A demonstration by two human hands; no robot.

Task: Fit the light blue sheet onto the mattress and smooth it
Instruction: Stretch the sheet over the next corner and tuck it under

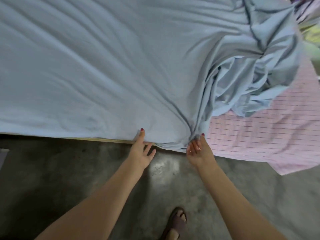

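Note:
The light blue sheet lies spread over most of the mattress, wrinkled, with a big bunched heap at the right. The mattress shows bare at the right, pink with thin dark stripes. My left hand reaches to the sheet's near edge, thumb pressed on top of the fabric, the other fingers extended below the edge. My right hand pinches a gathered fold of the sheet at the near edge, where deep creases converge.
A thin wooden bed frame edge runs under the sheet's near side. Below it is a grey concrete floor. My foot in a dark sandal stands close to the bed. Colourful cloth lies at the far right.

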